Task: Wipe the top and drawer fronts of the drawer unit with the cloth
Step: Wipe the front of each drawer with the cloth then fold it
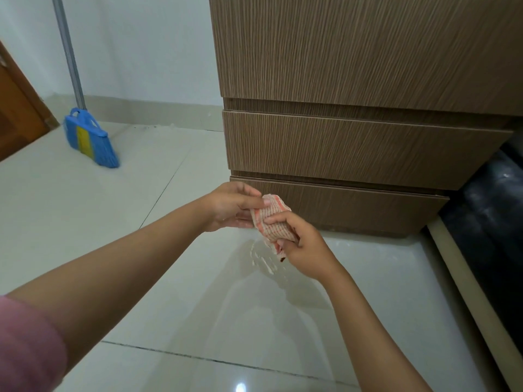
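Note:
The brown wood-grain drawer unit [353, 142] fills the upper right, showing three stacked drawer fronts; its top is out of view. A small pink-and-white checked cloth [273, 219] is bunched up just in front of the lowest drawer front, low above the floor. My left hand [232, 206] pinches the cloth's upper left edge between thumb and fingers. My right hand [300, 244] grips its lower part from the right, the thumb lying across the cloth.
Glossy pale floor tiles [169, 278] spread below my arms. A blue and yellow broom [87, 137] leans on the white wall at the left. A brown door [17, 114] stands at the far left. A dark object with a cream edge [486, 210] sits right of the unit.

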A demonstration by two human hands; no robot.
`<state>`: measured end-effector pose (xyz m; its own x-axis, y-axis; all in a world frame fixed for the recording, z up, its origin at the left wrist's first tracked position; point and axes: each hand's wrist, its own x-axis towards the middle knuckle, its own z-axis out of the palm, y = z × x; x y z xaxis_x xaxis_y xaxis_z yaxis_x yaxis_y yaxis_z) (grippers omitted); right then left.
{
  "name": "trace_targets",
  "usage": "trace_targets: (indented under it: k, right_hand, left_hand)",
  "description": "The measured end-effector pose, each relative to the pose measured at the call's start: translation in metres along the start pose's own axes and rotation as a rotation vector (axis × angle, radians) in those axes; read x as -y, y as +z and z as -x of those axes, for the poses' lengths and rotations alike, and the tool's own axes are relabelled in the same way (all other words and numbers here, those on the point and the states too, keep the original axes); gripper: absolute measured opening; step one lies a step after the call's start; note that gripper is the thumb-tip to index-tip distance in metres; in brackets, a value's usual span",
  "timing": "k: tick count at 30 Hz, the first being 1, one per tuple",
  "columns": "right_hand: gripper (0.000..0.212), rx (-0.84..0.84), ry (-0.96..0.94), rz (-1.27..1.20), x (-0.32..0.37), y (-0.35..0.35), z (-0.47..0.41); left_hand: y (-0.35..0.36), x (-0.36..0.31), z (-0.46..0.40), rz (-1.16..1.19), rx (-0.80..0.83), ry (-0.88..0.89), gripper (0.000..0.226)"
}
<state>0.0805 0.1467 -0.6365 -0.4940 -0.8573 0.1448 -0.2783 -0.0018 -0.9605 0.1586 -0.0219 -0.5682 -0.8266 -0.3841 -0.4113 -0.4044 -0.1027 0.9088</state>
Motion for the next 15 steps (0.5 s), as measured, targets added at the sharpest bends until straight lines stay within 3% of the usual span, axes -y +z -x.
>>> trace_targets:
  k: [9, 15]
  right_hand:
    - [0.04, -0.071, 0.007, -0.264, 0.003, -0.006, 0.002]
    - [0.035, -0.151, 0.238, -0.637, 0.003, 0.005, 0.005]
  left_hand:
    - [0.002, -0.008, 0.008, 0.05, 0.06, 0.04, 0.037]
    - [0.005, -0.009, 0.012, 0.07, 0.118, 0.074, 0.049]
